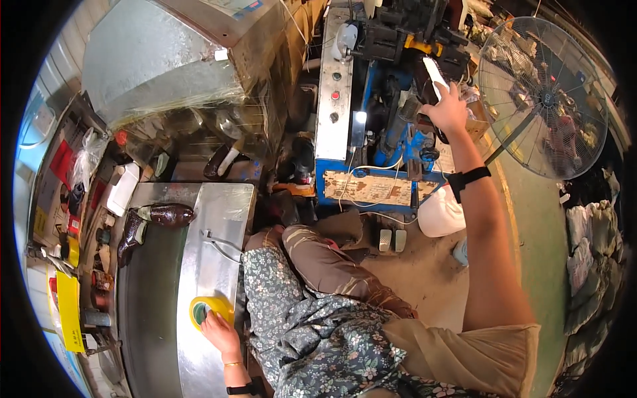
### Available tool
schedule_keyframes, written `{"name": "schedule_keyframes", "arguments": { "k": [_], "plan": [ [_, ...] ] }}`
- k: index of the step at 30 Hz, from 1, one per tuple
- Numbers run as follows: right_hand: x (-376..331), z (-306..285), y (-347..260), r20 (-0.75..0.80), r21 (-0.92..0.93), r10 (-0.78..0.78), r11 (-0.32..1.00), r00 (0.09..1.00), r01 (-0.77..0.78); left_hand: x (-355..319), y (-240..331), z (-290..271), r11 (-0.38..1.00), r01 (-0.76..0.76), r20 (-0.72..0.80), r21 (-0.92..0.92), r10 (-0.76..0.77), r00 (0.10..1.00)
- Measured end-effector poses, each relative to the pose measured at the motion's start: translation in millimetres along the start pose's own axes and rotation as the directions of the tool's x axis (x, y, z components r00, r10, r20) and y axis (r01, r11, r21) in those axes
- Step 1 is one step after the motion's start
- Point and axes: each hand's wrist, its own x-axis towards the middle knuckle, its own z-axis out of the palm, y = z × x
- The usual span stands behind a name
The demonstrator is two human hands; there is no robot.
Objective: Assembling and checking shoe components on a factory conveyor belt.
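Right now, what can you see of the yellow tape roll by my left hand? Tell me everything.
The yellow tape roll is a thick, glossy ring, plastic by its look, with a round opening showing dark green inside. It sits on the silvery metal surface, right of the dark belt. Your left hand touches its near side, fingers at the opening; whether they grip it is unclear, as is whether it lies flat or tilts.

- Shoes (166,214) on the bench (151,318), at its far left corner.
- Hand tool (225,248) on the bench, by its right edge.
- Tape roll (227,306) by that edge, nearer.
- Machine (328,129) beyond the bench's far right corner.
- Bucket (440,213) beside the machine's near right corner.
- Fan (531,86) right of the machine.
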Motion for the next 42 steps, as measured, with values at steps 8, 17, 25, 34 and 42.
{"name": "schedule_keyframes", "arguments": {
  "k": [8,17,25,34,42],
  "plan": [
    [7,27,18,-0.272,0.185,-0.212,0.946,0.939,0.267,2,-21,21,0.989,0.104,-0.181,-0.109,-0.123,0.976],
    [-93,-67,8,-0.463,0.371,-0.457,0.678,0.759,0.635,58,145,-71,0.551,0.067,0.101,-0.832,0.031,0.994],
    [-317,-77,-129,0.104,0.987,-0.605,-0.037,0.789,-0.158,93,207,-56,-0.408,0.394,0.34,-0.824,0.201,0.919],
    [-348,2,-95,0.501,0.181,-0.774,0.532,-0.388,-0.827,12,132,-86,0.548,0.06,0.37,-0.834,0.476,0.798],
    [-277,57,-182,0.762,0.472,-0.555,0.122,0.335,-0.873,-19,-17,-98,0.133,0.546,0.385,-0.827,-0.575,0.722]
  ]
}}
